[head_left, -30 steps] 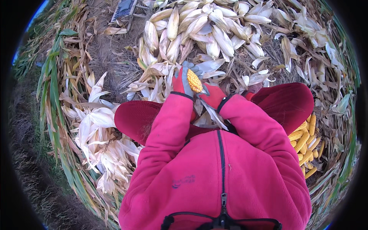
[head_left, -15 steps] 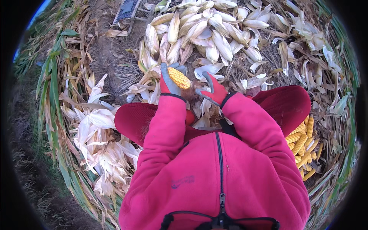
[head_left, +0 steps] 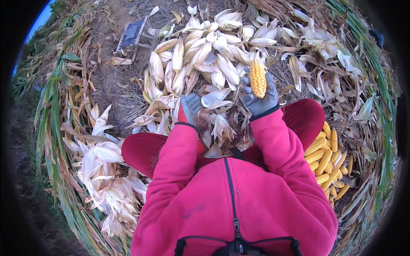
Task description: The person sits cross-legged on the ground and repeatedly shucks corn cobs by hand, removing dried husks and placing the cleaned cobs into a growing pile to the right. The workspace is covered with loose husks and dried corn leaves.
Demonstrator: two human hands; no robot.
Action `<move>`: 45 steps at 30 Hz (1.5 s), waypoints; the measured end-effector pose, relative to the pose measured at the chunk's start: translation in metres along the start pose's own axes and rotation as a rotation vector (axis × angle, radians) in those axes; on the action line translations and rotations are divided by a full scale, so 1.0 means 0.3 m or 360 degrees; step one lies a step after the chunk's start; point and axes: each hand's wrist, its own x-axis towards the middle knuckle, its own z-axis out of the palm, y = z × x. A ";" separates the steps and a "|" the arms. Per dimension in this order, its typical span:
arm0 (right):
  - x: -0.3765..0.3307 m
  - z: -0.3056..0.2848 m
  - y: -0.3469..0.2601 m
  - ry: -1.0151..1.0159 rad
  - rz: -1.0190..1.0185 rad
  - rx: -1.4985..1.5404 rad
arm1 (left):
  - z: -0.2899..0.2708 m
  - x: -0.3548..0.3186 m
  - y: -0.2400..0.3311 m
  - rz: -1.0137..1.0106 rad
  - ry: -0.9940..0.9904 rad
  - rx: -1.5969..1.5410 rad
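**Right hand has a husked cob, left hand down in the husks**

Taking the unhusked ear pile (head_left: pixel 205 55) as my landmark. My right hand (head_left: pixel 260 96), grey glove, is clamped around a bare yellow cob (head_left: pixel 258 78), held upright at the pile's near-right edge, kernels facing the camera. My left hand (head_left: pixel 190 109), same kind of glove, sits at the pile's near edge, fingers curled onto loose husk leaves (head_left: pixel 215 126); can't tell if it's actually gripping any. Husked cob stack (head_left: pixel 326 160) lies well to the near right of the pile, beside my right knee. Stripped white husk heap (head_left: pixel 106 170) is to the near left. Small stool (head_left: pixel 132 34) stands just left of the pile's far end, on bare dirt.
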 end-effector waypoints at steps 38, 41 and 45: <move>0.467 -1.168 -0.423 0.1918 0.0664 -0.3760 | 0.124 0.118 -0.188 -0.0494 -0.0296 0.0086; 0.498 -1.194 -0.423 0.1731 0.0865 -0.3951 | 0.175 0.115 -0.144 -0.0565 -0.0252 0.0155; 0.545 -1.196 -0.426 0.1653 0.1128 -0.4111 | 0.180 0.135 -0.156 -0.0601 -0.0142 0.0173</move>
